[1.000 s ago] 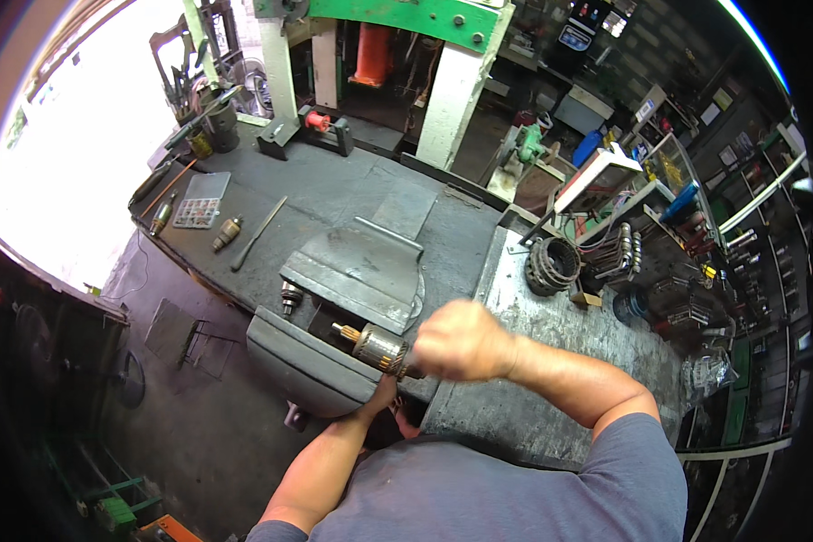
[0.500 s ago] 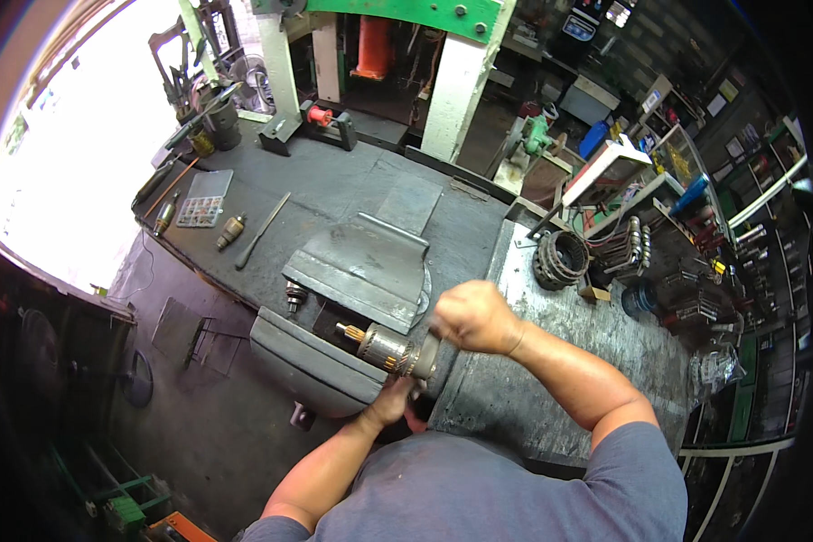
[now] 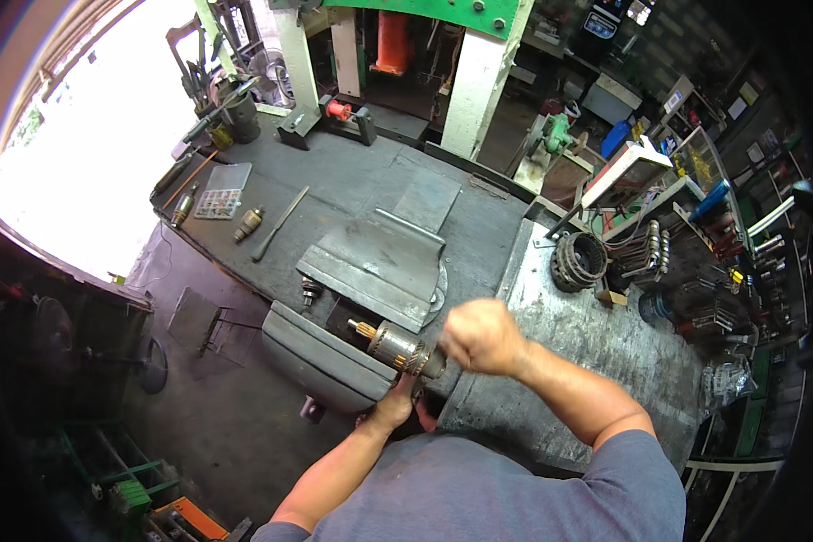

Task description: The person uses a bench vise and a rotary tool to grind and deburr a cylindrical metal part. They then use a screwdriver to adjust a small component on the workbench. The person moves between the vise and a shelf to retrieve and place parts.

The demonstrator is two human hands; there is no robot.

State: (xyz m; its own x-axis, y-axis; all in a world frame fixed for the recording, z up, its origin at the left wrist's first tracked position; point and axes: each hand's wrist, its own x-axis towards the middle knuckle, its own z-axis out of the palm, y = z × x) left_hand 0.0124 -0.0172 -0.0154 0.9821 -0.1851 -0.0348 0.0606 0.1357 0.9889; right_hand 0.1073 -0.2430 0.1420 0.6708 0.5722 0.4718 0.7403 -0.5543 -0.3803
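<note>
A cylindrical armature (image 3: 397, 349) with a copper commutator end lies angled between the jaws of a big grey vise (image 3: 361, 266). My right hand (image 3: 479, 334) is closed just right of the armature's far end, gripping something blurred that I cannot make out. My left hand (image 3: 396, 402) is below that same end, closed, with its fingers and whatever they hold partly hidden. A smaller shafted part (image 3: 309, 291) sits beside the upper jaw.
On the dark bench (image 3: 343, 176) are a compartment box (image 3: 221, 191), a metal rod (image 3: 280, 221) and small cylindrical parts (image 3: 248, 224). A metal-topped table (image 3: 587, 361) at right carries a ring-shaped housing (image 3: 576, 262). A green-and-white press frame (image 3: 461, 99) stands behind.
My right hand has risen and then come back down beside the armature's end, while my left hand stays low beneath it. The whole view has shifted slightly.
</note>
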